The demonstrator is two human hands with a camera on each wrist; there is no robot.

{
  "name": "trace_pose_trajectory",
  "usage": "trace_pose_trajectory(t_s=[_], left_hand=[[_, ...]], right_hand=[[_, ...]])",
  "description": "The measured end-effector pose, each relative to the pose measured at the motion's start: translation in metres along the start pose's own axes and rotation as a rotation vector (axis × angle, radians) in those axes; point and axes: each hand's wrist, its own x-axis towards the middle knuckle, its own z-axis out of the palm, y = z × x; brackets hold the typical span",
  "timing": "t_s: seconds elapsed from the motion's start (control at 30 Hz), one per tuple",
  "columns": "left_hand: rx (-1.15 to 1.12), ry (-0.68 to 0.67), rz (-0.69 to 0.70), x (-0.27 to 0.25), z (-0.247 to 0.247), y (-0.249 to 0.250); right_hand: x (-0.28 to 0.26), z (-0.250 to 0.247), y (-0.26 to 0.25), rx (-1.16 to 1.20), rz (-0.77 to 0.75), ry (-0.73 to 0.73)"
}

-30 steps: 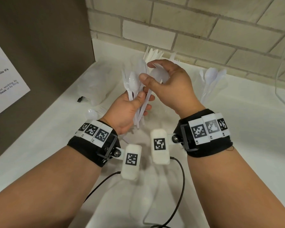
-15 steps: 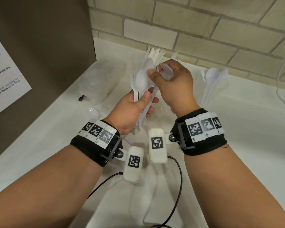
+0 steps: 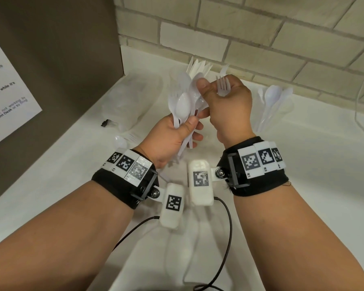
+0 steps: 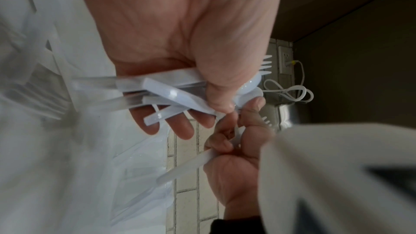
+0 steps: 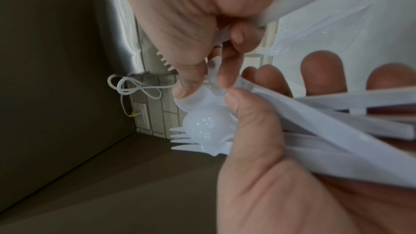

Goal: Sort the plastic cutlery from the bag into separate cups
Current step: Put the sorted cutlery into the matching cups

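Note:
My left hand point(image 3: 168, 137) grips a bundle of white plastic cutlery point(image 3: 182, 106) by the handles, with spoons and forks fanned upward. My right hand point(image 3: 229, 108) sits just right of the bundle. It holds a white fork point(image 3: 223, 86) tucked in its curled fingers, tines up. Its thumb and forefinger pinch a spoon at the top of the bundle point(image 5: 195, 100). In the left wrist view the fork's handle point(image 4: 186, 166) sticks out of the right hand point(image 4: 236, 175). A clear cup of knives point(image 3: 198, 67) stands behind the hands and a clear cup of spoons point(image 3: 271, 101) to the right.
A crumpled clear plastic bag point(image 3: 130, 101) lies at the left on the white counter point(image 3: 324, 185), with a loose spoon point(image 3: 120, 141) near it. A brick wall point(image 3: 261, 28) closes the back and a brown panel point(image 3: 61, 49) the left. A white cable point(image 5: 135, 86) hangs by a wall socket.
Both hands have lifted a little toward the wall. The fork's tines now stand up clear above my right fingers, and my right thumb has shifted onto a spoon in the bundle.

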Motion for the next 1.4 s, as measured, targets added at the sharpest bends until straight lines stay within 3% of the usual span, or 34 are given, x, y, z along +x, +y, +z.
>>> trace_pose_trajectory(t_s=[0.27,0.47,0.63,0.7,0.8,0.87,1.03,1.1,1.23,1.3,1.4], left_hand=[[0.027,-0.041,0.022,-0.001,-0.004,-0.002],[0.078,-0.010,0.044,-0.003,-0.003,-0.004],[0.162,0.050,0.067,0.000,-0.007,-0.005],[0.173,0.058,0.067,0.000,-0.008,-0.005],[0.259,0.100,0.056,0.000,-0.010,-0.006],[0.361,0.130,0.064,0.001,-0.010,-0.006],[0.505,0.175,0.097,0.005,-0.005,-0.004],[0.515,0.177,0.108,0.007,-0.004,-0.002],[0.552,0.168,0.100,0.007,-0.002,0.003],[0.575,0.161,0.112,0.005,-0.001,0.004],[0.612,0.161,0.119,0.005,-0.001,0.005]], right_hand=[[-0.005,-0.002,-0.004,0.242,0.052,0.039],[0.002,-0.001,-0.005,0.244,0.001,0.189],[0.004,-0.003,-0.004,0.165,0.009,0.060],[0.003,-0.007,-0.008,0.251,0.031,0.066],[0.008,-0.018,-0.021,0.354,-0.039,0.209],[0.011,-0.025,-0.027,0.267,-0.147,0.246],[0.004,-0.019,-0.025,-0.002,-0.231,0.036],[0.002,-0.017,-0.018,-0.066,-0.168,-0.062],[-0.005,-0.019,-0.012,0.044,0.010,-0.284],[-0.008,-0.018,-0.012,0.063,0.033,-0.321],[-0.003,-0.014,-0.009,0.029,-0.029,-0.233]])
